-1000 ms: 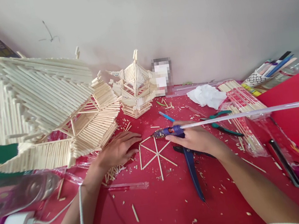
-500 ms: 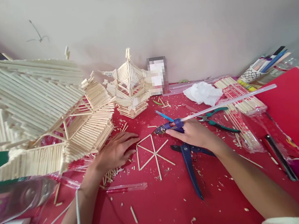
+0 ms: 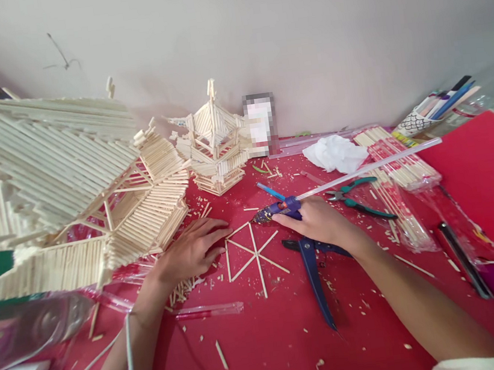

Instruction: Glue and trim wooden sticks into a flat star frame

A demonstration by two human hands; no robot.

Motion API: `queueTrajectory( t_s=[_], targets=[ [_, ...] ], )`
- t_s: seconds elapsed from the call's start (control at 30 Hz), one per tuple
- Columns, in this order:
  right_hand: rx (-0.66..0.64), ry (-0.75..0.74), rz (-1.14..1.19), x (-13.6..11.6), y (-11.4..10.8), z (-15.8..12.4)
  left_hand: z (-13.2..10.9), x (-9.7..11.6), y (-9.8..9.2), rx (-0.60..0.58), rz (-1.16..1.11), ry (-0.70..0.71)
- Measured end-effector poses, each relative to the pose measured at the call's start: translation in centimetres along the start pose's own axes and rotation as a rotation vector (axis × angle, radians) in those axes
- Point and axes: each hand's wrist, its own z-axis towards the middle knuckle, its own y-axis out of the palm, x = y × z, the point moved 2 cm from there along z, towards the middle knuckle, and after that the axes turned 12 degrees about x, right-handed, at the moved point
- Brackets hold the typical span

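My right hand (image 3: 318, 219) is wrapped round a blue glue gun (image 3: 277, 209), with a long clear glue stick (image 3: 372, 167) jutting from its back. The gun's nozzle meets the top corner of a flat frame of wooden sticks (image 3: 256, 253). Spokes cross at the frame's centre, and outer sticks close its upper left and left sides. My left hand (image 3: 197, 243) lies on the red table with its fingers stretched out, fingertips close beside the frame's left corner. Below the right hand sit blue-handled cutters (image 3: 314, 279), partly hidden by the wrist.
Stick-built models, a large roofed one (image 3: 58, 167) and a small pavilion (image 3: 214, 144), stand at left and centre back. Green-handled pliers (image 3: 352, 192), crumpled tissue (image 3: 336, 155) and packed sticks (image 3: 401, 158) lie right. A white cable (image 3: 131, 364) crosses near my left forearm. Wood scraps litter the table.
The glue gun and right hand have shifted very slightly left, and the rear end of the glue stick sits closer to the gun. My left hand and the stick frame look unmoved.
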Motion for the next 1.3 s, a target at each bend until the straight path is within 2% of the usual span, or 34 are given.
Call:
queueTrajectory(
  t_s=[1.3],
  targets=[
    [-0.039,0.040,0.076,-0.29,-0.53,-0.06,0.03,0.03,0.00,-0.004,-0.009,0.003]
  ],
)
